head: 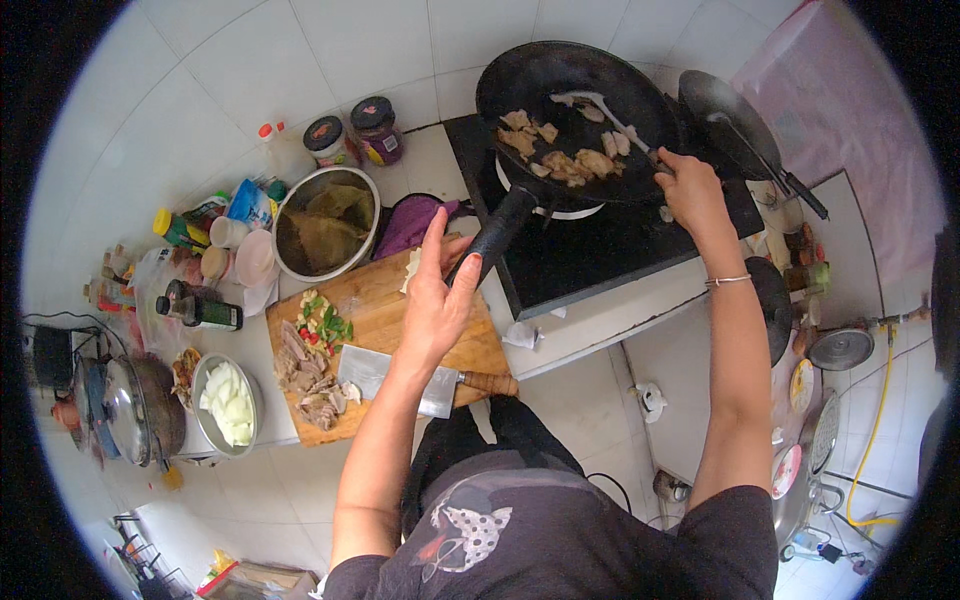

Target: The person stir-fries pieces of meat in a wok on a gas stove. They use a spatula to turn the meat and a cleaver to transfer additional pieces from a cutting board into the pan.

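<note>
My right hand (691, 193) grips the dark handle of a spatula (619, 124), whose pale head rests inside a black wok (570, 75). Pieces of browned meat (581, 165) lie scattered across the wok's bottom and side. My left hand (439, 307) is at the end of the wok's long black handle (499, 229), thumb and index finger spread to either side of it; I cannot tell whether the palm touches it. Below that hand, a cleaver (401, 379) with a wooden grip lies on a wooden cutting board (390, 315), beside sliced meat (307, 375) and chopped green and red peppers (326, 326).
The wok sits on a black cooktop (600, 255); a second pan (731, 120) stands right of it. A metal bowl of brownish liquid (326, 221), jars (377, 131), bottles (199, 311) and a bowl of cut white vegetable (227, 405) crowd the left counter. A lidded pot (142, 409) stands farther left.
</note>
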Available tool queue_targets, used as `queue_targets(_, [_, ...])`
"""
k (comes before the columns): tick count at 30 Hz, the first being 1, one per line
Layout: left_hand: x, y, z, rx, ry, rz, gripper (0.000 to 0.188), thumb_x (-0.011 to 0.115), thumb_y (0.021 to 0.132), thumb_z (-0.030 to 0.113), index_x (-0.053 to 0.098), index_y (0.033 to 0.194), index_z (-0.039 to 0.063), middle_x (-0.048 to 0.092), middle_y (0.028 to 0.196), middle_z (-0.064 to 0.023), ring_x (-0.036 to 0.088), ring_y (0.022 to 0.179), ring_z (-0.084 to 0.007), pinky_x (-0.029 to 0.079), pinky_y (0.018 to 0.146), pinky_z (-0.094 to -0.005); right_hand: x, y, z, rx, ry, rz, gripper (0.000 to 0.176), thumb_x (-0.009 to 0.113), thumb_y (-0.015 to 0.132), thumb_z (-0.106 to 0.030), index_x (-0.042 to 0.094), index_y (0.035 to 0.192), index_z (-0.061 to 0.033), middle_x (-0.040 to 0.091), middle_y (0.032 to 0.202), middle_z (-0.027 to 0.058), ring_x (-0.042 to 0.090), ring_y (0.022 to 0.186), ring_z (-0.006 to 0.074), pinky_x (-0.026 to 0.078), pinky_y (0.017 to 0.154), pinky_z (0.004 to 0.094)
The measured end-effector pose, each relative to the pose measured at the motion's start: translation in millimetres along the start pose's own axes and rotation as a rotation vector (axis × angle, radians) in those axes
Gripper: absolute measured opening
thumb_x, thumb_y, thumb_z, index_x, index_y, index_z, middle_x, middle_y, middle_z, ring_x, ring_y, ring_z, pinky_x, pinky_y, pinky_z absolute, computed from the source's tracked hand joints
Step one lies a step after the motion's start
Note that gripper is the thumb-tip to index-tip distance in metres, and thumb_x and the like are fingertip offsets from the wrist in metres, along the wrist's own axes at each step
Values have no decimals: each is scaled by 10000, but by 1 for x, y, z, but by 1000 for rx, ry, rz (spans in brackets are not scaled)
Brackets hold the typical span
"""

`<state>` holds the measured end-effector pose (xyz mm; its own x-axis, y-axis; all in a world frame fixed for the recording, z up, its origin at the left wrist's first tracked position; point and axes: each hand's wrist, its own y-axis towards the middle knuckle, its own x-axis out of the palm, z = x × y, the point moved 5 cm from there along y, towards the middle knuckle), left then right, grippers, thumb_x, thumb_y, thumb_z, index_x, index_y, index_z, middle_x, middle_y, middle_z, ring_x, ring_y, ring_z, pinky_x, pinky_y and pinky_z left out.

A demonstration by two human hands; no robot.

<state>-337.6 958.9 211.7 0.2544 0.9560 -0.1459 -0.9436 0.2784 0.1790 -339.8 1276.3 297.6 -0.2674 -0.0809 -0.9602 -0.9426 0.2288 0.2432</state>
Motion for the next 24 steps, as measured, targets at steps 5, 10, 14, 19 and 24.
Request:
queue_targets(5, [-8, -5, -4, -51, -166, 15, 611, 531, 909, 183, 206, 1414, 71, 538, 1151, -176, 567, 910, -158, 470, 800, -292, -28, -34, -10, 10, 24, -87, 347, 616, 782, -158, 602, 1109, -44, 624, 935, 220, 600, 886, 369, 471, 772, 424])
queue_targets(10, [-11, -7, -3, -81, -191, 41, 584, 517, 916, 163, 217, 1411, 83, 525, 1165, -166, 556, 906, -142, 473, 790, -284, -40, -52, 12, 82, 170, -41, 371, 624, 781, -139, 584, 1131, -22, 617, 1002, 204, 597, 912, 364, 466, 785, 374])
queue_targets(14, [-13, -13, -2, -62, -192, 53, 573, 510, 920, 158, 221, 1410, 83, 523, 1174, -162, 548, 945, -149, 462, 814, -289, -33, -52, 30, 282, 439, -225, 363, 564, 848, -130, 545, 1192, -15, 625, 861, 111, 560, 668, 170, 439, 563, 267])
queue_targets(19, [-22, -20, -5, -15, -180, 94, 564, 494, 928, 165, 215, 1411, 82, 527, 1172, -157, 538, 985, -163, 432, 859, -293, -35, -59, 34, 447, 674, -379, 349, 519, 893, -135, 514, 1225, -27, 570, 716, 24, 472, 486, 49, 336, 369, 176])
queue_targets(24, [-27, -25, -9, -78, -183, 115, 567, 494, 930, 177, 210, 1412, 79, 527, 1171, -155, 535, 981, -154, 425, 864, -289, -36, -67, 24, 412, 804, -459, 328, 527, 889, -150, 541, 1198, -39, 569, 689, 17, 451, 473, 52, 338, 368, 190])
